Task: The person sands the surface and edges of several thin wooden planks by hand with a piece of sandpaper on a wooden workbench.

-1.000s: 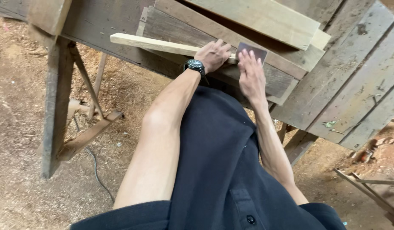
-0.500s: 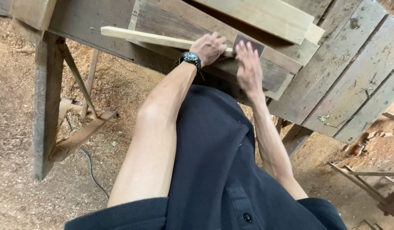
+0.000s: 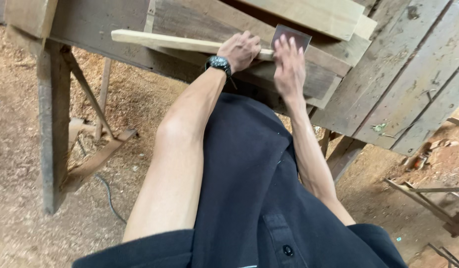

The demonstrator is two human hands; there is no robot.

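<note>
The left hand (image 3: 241,49) was closed tight around a thin, pale wood strip (image 3: 165,41). The strip lay across the edge of a rough old workbench (image 3: 388,99) made of grey, worn planks, and its far end stuck out past the bench. A black watch (image 3: 218,63) sat on the left wrist. The right hand (image 3: 289,69) was flat, fingers spread, pressing on a small dark metal sheet (image 3: 295,37) just beside the end of the strip. A thick, light-coloured board (image 3: 309,15) lay on the bench just above the hands. Under the bench stood a wooden leg (image 3: 53,129) with slanted braces. The floor (image 3: 21,188) was brown dirt covered in sawdust, and a thin dark cable (image 3: 108,193) curled across it.
</note>
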